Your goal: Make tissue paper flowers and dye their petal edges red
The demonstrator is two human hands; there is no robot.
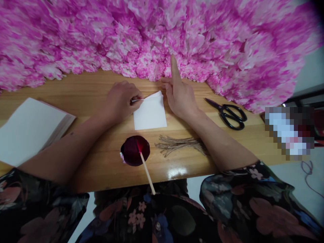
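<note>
A small white square of paper [150, 113] lies on the wooden table, its upper edge raised or folded. My left hand [124, 99] is closed at the paper's upper left corner, pinching its edge between thumb and fingers. Just right of the paper, my right hand [181, 96] has its index finger stretched forward and the other fingers loosely bent, with nothing seen in it. Nearer to me stands a round dish of dark red liquid [131, 153], with a wooden stick [148, 173] resting in it and pointing towards me.
Pink and white artificial flowers [152, 37] fill the table's far side. A stack of white paper [32, 130] lies at the left. Thin brown stems [181, 145] lie near my right forearm, and black scissors [229, 114] are to the right. A blurred-out item [288, 131] sits far right.
</note>
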